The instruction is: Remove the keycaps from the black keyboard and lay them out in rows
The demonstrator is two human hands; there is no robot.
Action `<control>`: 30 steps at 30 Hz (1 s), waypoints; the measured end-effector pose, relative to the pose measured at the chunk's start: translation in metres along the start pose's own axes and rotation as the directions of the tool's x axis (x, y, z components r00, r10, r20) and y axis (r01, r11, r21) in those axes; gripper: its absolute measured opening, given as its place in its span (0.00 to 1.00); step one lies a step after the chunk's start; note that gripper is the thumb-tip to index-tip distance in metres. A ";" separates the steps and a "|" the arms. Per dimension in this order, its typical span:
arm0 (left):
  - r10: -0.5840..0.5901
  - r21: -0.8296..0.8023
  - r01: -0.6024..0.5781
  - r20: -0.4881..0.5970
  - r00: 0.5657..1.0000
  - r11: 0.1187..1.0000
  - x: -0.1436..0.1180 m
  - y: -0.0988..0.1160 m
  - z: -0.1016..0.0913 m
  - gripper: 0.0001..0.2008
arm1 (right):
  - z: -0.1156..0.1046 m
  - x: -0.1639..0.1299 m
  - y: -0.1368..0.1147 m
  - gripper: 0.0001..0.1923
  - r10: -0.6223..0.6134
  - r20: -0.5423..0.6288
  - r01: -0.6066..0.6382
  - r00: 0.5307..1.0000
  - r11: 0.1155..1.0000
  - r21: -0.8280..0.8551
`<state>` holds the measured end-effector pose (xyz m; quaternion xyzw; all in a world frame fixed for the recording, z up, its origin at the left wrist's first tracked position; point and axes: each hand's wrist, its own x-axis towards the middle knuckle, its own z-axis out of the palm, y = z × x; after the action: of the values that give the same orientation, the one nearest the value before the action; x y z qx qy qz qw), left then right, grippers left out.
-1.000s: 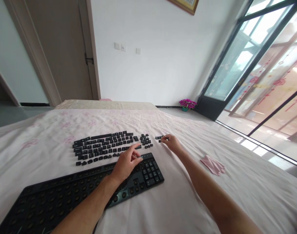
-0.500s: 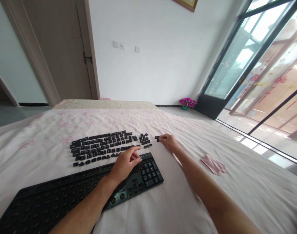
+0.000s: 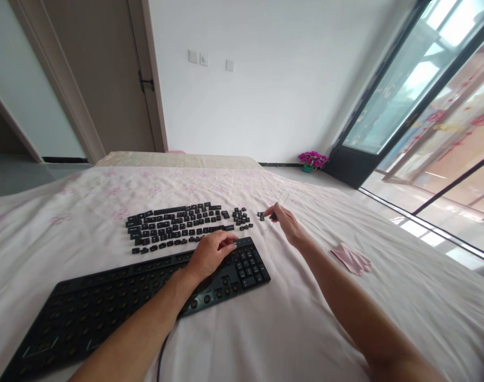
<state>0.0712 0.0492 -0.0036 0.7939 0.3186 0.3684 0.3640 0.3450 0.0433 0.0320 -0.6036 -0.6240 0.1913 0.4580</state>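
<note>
A black keyboard [image 3: 118,297] lies slantwise on the bed sheet, its number pad [image 3: 247,265] still capped and most other keys bare. My left hand [image 3: 212,252] rests over its upper right part, fingers loosely bent, with a gap between thumb and forefinger. In my right hand [image 3: 281,216], the fingers close round a wire keycap puller [image 3: 284,196], its loop pointing up and away. Just left of those fingertips lie a few loose black keycaps [image 3: 261,216]. Beyond the keyboard, many more keycaps [image 3: 178,225] are laid out in rows, with a small cluster [image 3: 240,217] at their right.
A pink glove [image 3: 352,258] lies on the pale sheet [image 3: 297,318] to the right of my right forearm. From the keyboard's near side a black cable [image 3: 161,353] runs toward me. Purple flowers [image 3: 312,159] stand on the floor by the glass door.
My right hand has lifted and turned near the loose keycaps, and the puller's wire loop now shows above it. My left forefinger has bent in from its outstretched position. The view has shifted slightly.
</note>
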 end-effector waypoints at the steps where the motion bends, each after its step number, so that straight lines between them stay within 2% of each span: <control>1: 0.007 0.003 -0.007 0.007 1.000 1.000 0.000 0.001 -0.001 0.09 | 0.002 -0.007 -0.013 0.32 -0.036 0.051 0.036 0.998 0.999 -0.004; 3: 0.012 0.007 -0.012 0.032 0.999 1.000 -0.001 0.001 -0.002 0.09 | 0.009 -0.021 -0.037 0.29 -0.053 0.119 0.052 0.992 0.999 0.008; 6: 0.018 0.024 -0.020 0.078 0.997 1.000 -0.002 0.003 -0.004 0.08 | 0.022 -0.042 -0.058 0.24 0.023 0.252 -0.061 0.967 0.988 0.143; 8: 0.022 0.031 -0.026 0.098 0.995 0.999 -0.002 0.004 -0.005 0.08 | 0.030 -0.052 -0.063 0.17 0.064 0.348 -0.146 0.935 0.966 0.214; 11: 0.026 0.031 -0.029 0.119 0.993 0.999 -0.003 0.006 -0.007 0.08 | 0.035 -0.060 -0.062 0.10 0.070 0.435 -0.193 0.898 0.950 0.247; 20: 0.032 0.054 -0.041 0.146 0.989 0.998 -0.002 0.005 -0.007 0.08 | 0.034 -0.059 -0.055 0.05 0.036 0.435 -0.132 0.900 0.972 0.193; 23: 0.026 0.067 -0.037 0.152 0.988 0.997 -0.002 0.004 -0.006 0.08 | 0.036 -0.059 -0.057 0.04 -0.037 0.439 -0.041 0.898 0.985 0.167; 27: 0.039 0.093 -0.053 0.152 0.988 0.994 -0.001 0.004 -0.005 0.08 | 0.041 -0.056 -0.059 0.05 -0.158 0.470 0.123 0.868 0.987 0.104; 30: 0.046 0.103 -0.064 0.163 0.986 0.993 -0.001 0.003 -0.006 0.09 | 0.042 -0.055 -0.056 0.04 -0.091 0.480 0.021 0.873 0.989 0.150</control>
<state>0.0665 0.0485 0.0013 0.8479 0.2858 0.2956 0.3347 0.2705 -0.0059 0.0358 -0.4844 -0.7211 0.3664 0.3333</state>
